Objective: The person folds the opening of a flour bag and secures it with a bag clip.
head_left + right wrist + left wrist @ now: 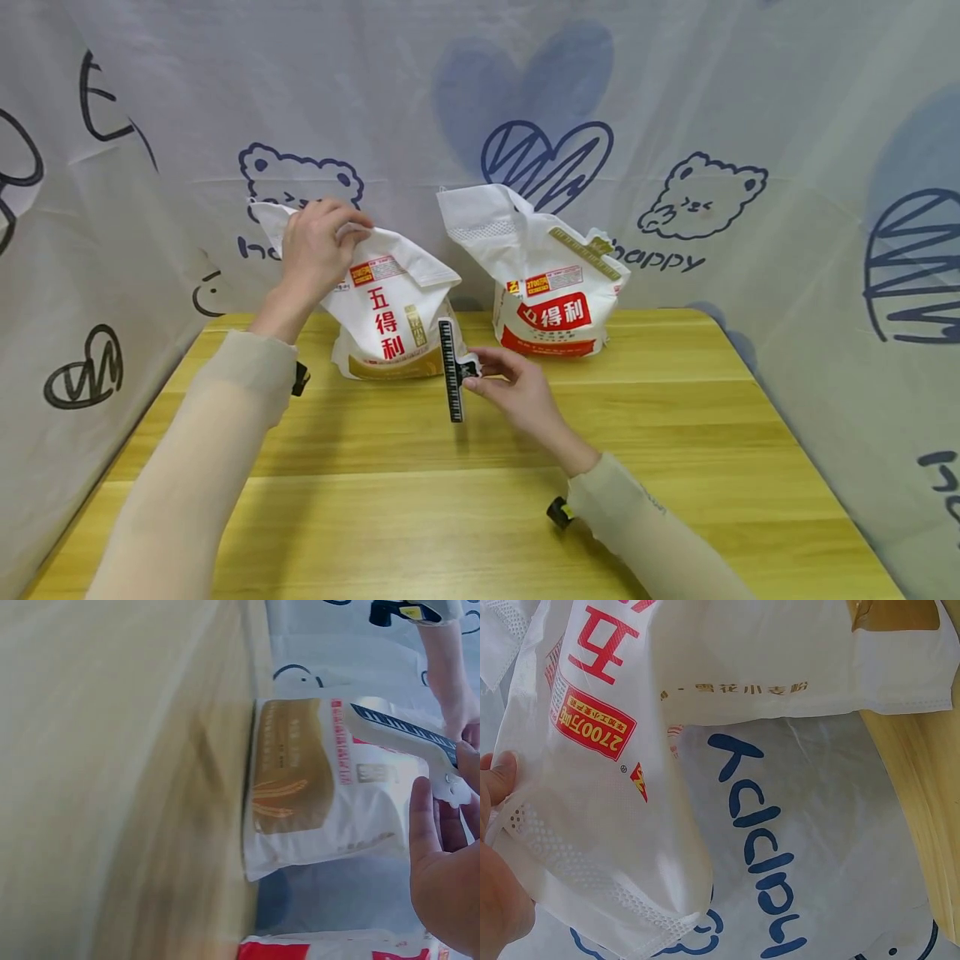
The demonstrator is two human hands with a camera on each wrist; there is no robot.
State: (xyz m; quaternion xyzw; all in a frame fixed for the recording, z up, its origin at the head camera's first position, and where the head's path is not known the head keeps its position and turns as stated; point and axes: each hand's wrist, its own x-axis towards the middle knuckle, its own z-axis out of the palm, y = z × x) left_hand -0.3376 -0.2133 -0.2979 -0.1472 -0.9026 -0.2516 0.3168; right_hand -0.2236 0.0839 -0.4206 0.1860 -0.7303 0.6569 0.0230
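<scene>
My left hand point(321, 242) grips the top of the left white flour bag point(408, 287), which has red characters and a gold band at its base. In the left wrist view, the thumb and fingers pinch the flour bag point(622, 832) near its perforated top edge. My right hand point(525, 396) pinches a bag clip point(452, 371) by its small decorated handle. The clip has a long black-and-white bar like piano keys and stands nearly upright in front of that bag's right side. In the right wrist view, the bag clip point(405, 735) lies between thumb and fingers.
A second flour bag point(547, 308) with a red label stands to the right, its top folded over with a gold bag clip point(588, 252) across it. Both bags stand on a wooden table point(420, 517). A printed curtain point(405, 100) hangs behind and at the sides.
</scene>
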